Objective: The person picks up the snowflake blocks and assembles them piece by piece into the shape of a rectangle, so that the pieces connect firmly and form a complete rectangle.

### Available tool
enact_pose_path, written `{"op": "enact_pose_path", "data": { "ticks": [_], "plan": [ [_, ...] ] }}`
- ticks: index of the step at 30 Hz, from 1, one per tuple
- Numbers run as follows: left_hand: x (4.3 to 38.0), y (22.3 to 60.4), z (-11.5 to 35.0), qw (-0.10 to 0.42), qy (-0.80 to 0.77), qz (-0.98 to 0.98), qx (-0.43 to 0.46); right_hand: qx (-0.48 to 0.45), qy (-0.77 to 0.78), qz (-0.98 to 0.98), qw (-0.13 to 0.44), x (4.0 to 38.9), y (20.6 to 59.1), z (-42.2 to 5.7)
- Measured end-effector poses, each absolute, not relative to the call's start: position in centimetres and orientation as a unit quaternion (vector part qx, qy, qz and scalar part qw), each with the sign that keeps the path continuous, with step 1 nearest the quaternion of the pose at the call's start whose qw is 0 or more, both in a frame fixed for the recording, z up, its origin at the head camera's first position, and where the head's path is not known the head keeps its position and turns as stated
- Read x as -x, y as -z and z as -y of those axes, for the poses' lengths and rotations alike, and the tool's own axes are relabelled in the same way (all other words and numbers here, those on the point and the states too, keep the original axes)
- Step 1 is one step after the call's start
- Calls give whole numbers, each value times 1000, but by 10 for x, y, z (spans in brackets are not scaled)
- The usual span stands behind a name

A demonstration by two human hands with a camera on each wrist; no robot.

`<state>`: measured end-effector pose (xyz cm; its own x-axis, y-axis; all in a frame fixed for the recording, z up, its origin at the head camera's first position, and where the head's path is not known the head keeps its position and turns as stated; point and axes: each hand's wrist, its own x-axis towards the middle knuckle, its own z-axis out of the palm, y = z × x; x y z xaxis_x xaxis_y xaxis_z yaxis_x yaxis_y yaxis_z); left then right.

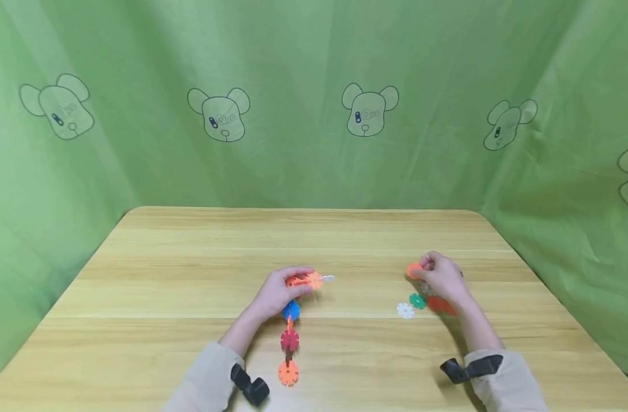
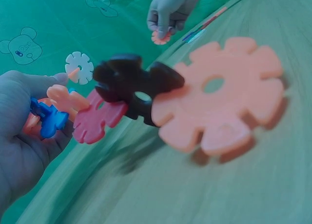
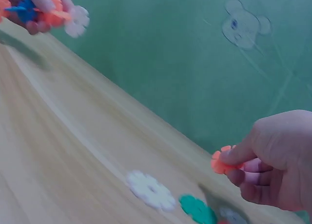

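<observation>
My left hand [image 1: 272,294] grips a chain of notched plastic flower discs slotted into one another. In the left wrist view an orange disc [image 2: 265,82] ends the chain nearest the camera, followed by a black disc [image 2: 122,72], a pink-red disc [image 2: 92,124] and a blue disc [image 2: 54,121]. Beyond the fingers, a white disc [image 3: 78,22] forms the far end. Over on the right, my right hand [image 1: 444,278] pinches a single orange disc [image 1: 413,270] between thumb and fingers, above the loose discs and apart from the chain.
Below the right hand lie a white disc [image 1: 405,311], a green disc [image 1: 417,301] and some red discs [image 1: 439,305], partly covered by the wrist. A wooden table [image 1: 190,240] carries everything, with a green curtain [image 1: 293,171] behind it.
</observation>
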<state>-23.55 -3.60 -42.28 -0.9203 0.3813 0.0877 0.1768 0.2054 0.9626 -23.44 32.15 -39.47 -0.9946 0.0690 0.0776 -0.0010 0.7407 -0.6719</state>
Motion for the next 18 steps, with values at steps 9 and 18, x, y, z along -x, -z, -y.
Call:
{"op": "enact_pose_path", "data": {
  "ticks": [9,18],
  "plan": [
    [235,422,37,83,-607,-768,-188,-30,-443,896,-14,233,390,-283],
    [236,422,37,83,-612,-764,-188,-81,-478,873,-53,232,389,-246]
  ]
}}
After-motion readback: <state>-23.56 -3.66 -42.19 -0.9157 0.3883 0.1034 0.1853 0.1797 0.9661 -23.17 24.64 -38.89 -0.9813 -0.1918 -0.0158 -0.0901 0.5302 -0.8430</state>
